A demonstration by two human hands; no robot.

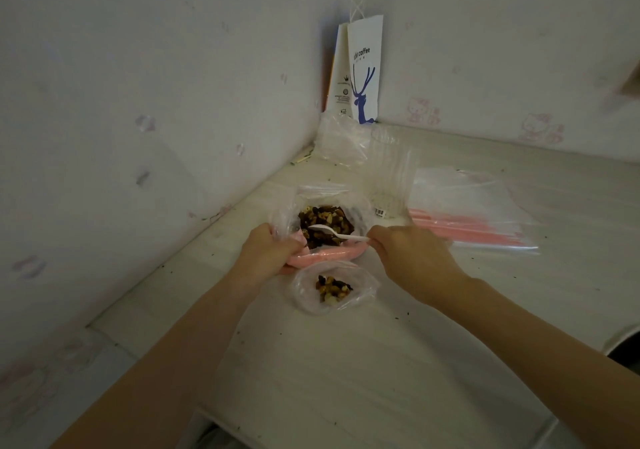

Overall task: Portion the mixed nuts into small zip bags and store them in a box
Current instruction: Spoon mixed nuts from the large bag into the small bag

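A large clear bag [287, 211] with a pink zip edge stands open on the table, full of mixed nuts [325, 223]. My left hand [268, 253] grips its near left rim. My right hand [407, 253] pinches the handle of a white plastic spoon [336, 233], whose bowl lies over the nuts. In front of the big bag sits a small clear zip bag [360, 291], open, with a little heap of nuts [331, 289] inside.
A stack of flat zip bags with pink strips [467, 213] lies to the right. A clear ribbed container [389, 171] and crumpled plastic [341, 143] stand behind. A white coffee paper bag [360, 71] leans in the wall corner. Crumbs dot the pale table [346, 362].
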